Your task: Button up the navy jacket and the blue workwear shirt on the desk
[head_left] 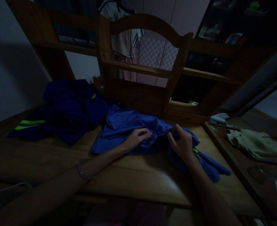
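A blue garment (126, 128) lies crumpled on the wooden surface (133, 179) in front of me. My left hand (137, 137) rests on its middle with the fingers curled into the cloth. My right hand (182, 142) pinches a fold of the same garment near its right side, where a green-yellow stripe (196, 153) shows. A thin bracelet (83, 171) circles my left wrist.
A darker blue pile of clothes (69, 108) with a green reflective stripe (28, 124) lies at the left. A wooden headboard-like frame (143, 69) stands behind. A pale beige cloth (258, 144) lies on the right surface. The room is dim.
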`<state>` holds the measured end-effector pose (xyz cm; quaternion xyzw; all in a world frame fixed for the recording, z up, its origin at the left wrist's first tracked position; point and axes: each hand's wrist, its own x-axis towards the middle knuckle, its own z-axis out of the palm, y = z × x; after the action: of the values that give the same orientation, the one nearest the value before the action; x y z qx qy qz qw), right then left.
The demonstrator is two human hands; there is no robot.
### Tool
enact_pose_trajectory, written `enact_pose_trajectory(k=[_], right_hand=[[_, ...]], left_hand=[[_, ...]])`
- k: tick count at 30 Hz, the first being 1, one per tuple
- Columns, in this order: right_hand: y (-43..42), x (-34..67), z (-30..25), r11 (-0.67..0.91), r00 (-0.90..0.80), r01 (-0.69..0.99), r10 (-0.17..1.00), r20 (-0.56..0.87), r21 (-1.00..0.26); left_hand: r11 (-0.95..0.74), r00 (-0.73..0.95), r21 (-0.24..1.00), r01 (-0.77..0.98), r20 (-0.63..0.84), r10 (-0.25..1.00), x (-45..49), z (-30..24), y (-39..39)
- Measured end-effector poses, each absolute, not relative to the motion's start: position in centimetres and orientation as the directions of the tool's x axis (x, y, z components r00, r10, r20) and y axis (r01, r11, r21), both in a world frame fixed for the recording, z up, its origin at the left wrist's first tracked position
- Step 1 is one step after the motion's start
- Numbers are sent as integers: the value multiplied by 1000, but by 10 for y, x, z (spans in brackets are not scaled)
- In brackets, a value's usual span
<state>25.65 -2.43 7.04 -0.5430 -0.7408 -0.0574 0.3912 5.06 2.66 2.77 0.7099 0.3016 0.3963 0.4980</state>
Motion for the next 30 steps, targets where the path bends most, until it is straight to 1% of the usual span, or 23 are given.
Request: enact_pose_trajectory(k=[5, 14, 17, 25, 30], right_hand=[[-26, 263, 75, 351, -34, 872, 738, 674, -341], [-19, 261, 64, 385, -90, 870, 739, 667, -309], [-18, 261, 64, 382, -83, 871, 735, 673, -310], [-19, 257, 61, 413, -127, 859, 745, 655, -303], [-18, 256, 61, 399, -124, 862, 764, 634, -313]], left_hand=[[-211, 572, 977, 22, 161, 804, 49, 32, 24], [-112, 620, 994, 15, 78, 780, 50, 34, 23], [-121, 620, 992, 31, 76, 781, 50, 32, 24], [-230, 588, 967, 111, 123, 799, 52, 23, 28], [-235, 592, 965, 117, 122, 796, 51, 26, 26]])
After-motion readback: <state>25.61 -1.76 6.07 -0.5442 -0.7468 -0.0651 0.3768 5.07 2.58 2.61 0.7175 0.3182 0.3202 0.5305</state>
